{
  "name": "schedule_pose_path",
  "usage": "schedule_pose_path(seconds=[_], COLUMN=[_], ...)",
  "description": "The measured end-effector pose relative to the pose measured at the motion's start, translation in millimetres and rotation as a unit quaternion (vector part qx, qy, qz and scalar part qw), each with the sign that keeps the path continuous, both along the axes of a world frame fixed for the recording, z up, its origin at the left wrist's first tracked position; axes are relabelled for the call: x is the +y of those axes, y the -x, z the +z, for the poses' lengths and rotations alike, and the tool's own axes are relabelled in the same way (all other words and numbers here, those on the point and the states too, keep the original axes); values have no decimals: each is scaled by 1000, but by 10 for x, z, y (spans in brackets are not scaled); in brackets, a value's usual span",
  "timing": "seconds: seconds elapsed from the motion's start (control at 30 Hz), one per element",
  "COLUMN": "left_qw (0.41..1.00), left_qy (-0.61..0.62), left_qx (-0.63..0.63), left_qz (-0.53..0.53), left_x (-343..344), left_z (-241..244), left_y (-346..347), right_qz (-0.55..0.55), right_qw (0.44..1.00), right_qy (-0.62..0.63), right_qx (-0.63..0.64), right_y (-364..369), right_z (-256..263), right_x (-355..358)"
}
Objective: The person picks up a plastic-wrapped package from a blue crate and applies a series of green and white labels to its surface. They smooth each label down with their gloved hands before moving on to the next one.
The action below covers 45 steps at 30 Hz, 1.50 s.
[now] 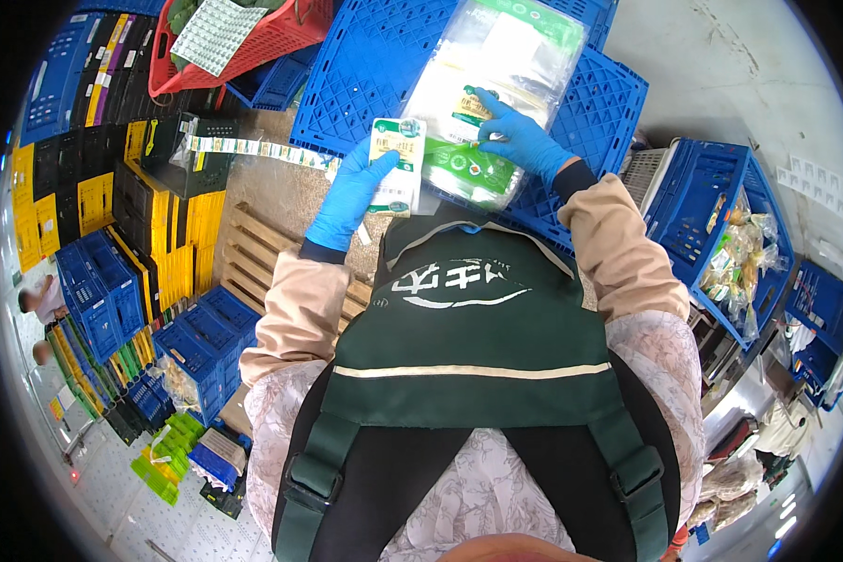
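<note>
My left hand [348,186], in a blue glove, grips a small stack of printed labels [402,179] with the thumb on top. A strip of labels [267,149] trails off to the left behind it. My right hand [527,144], gloved likewise, rests its index finger at the corner of a label [468,111] lying on a clear plastic bag with green printing [474,167]. Its thumb is lower down, apart from the index finger. More such bags [534,38] lie under and beyond it, on an upturned or folded blue plastic crate [355,60].
A red basket [253,67] with green vegetables and a sheet of labels stands upper left. Stacked black and yellow crates [172,232] and a wooden pallet [253,242] are left. Blue crates [709,204] with bagged produce stand right. People are at the far left.
</note>
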<state>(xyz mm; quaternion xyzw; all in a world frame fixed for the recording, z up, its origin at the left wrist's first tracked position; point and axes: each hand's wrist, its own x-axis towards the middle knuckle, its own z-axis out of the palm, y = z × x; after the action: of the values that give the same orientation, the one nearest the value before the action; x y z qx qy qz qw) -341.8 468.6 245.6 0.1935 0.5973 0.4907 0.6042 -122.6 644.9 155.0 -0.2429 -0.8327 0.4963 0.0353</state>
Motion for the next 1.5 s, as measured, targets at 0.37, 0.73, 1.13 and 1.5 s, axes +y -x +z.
schedule_pose_path(seconds=[0.37,0.73,1.13,1.5], left_qw=[998,912,1000,999], left_qy=[35,92,1,-33], left_qx=[-43,81,18,12], left_qz=[37,-391,-20,13], left_x=[669,621,-60,365], left_z=[-381,-60,-37,-312], left_y=[-432,-202,-10,-267], right_qz=[-455,-39,2,-368], right_qw=[814,984,1000,911], right_qy=[-144,-67,4,-6], right_qx=[331,-163,9,187], right_y=[-14,245,0,24], right_z=[501,428,63,319], right_x=[668,105,-28,367])
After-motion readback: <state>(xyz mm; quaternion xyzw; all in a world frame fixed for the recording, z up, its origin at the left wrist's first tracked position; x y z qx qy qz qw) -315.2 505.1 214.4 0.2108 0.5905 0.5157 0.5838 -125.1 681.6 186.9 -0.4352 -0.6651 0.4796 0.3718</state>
